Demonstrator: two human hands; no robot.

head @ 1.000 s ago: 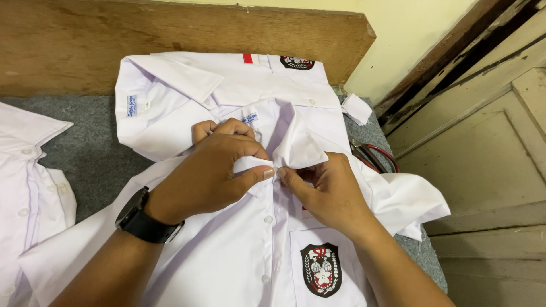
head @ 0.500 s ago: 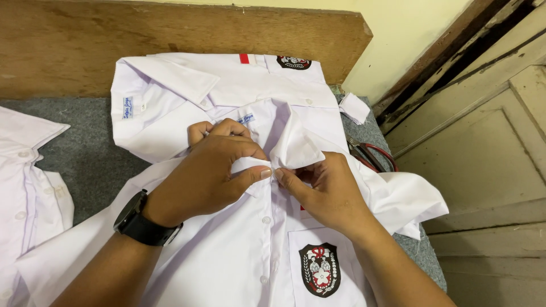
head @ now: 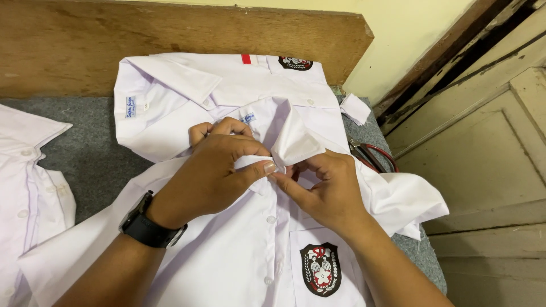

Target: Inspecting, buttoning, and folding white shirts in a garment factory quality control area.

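Note:
A white shirt [head: 239,261] with a crest badge on its chest pocket lies front up on the grey mat before me. My left hand [head: 213,170], a black watch on its wrist, pinches the shirt's placket just below the collar [head: 296,139]. My right hand [head: 327,190] pinches the opposite edge at the same spot, fingertips meeting around the top button. The collar stands up between the two hands. The button itself is mostly hidden by my fingers.
A second folded white shirt [head: 187,94] lies behind, against a wooden board [head: 170,34]. Another white shirt [head: 25,187] lies at the left edge. Red-handled scissors [head: 372,159] peek out at the right. A wooden panelled door [head: 489,148] stands on the right.
Both hands stay at the collar; the fingertips have shifted only slightly at the top button. The view has drifted a little.

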